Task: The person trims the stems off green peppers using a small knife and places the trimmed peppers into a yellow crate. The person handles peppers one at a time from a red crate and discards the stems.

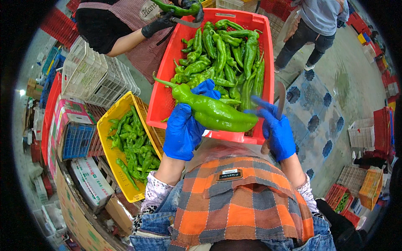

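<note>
My left hand [185, 131], in a blue glove, is closed on a large green pepper [216, 113]. The pepper lies sideways over the near part of a red plastic crate [269, 62], its stem to the left and its tip to the right. My right hand [278, 131], also gloved in blue, grips a curved knife [281, 97] whose blade points up beside the crate's right wall. Its index and middle fingers reach towards the pepper's tip; whether they touch it I cannot tell. Many long green peppers [220, 50] fill the crate.
A yellow crate [117, 178] of green peppers stands at the left, below stacked white crates [94, 75]. Across the red crate, a co-worker's black-gloved hands [157, 23] hold a pepper and a curved blade. Another person stands at upper right near a blue-grey plastic pallet [311, 103].
</note>
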Motion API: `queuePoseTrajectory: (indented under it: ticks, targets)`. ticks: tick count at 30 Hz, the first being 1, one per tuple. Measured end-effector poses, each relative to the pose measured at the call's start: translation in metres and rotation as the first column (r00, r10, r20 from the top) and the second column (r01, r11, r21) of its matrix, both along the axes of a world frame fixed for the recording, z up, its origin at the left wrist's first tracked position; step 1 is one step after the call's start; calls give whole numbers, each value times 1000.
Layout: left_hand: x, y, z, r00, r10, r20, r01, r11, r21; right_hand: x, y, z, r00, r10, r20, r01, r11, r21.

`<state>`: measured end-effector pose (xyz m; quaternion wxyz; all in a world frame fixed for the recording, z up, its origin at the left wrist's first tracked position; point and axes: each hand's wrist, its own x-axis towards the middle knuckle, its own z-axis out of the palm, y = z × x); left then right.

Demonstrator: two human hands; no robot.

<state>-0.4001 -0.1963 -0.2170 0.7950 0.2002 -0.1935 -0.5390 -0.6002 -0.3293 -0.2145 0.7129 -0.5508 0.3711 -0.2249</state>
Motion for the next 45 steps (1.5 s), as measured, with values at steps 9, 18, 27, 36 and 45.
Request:
queuePoseTrajectory:
  ticks: [9, 18, 27, 36, 45]
  targets:
    - [3, 0, -5, 997, -14, 77, 8, 997, 80, 8, 8, 10, 989, 51, 137, -56, 998, 34]
    - [-4, 12, -4, 966, 94, 242, -155, 956, 250, 13, 19, 17, 993, 107, 45, -105, 994, -39]
    - [-6, 48, 28, 864, 266, 428, -387, 894, 225, 35, 30, 15, 989, 31, 145, -38, 998, 45]
    - [24, 87, 7, 786, 356, 505, -563, 750, 347, 56, 37, 10, 985, 147, -94, -159, 977, -139]
    - [121, 234, -108, 276, -206, 939, -961, -34, 275, 44, 23, -17, 988, 72, -140, -94, 984, -153]
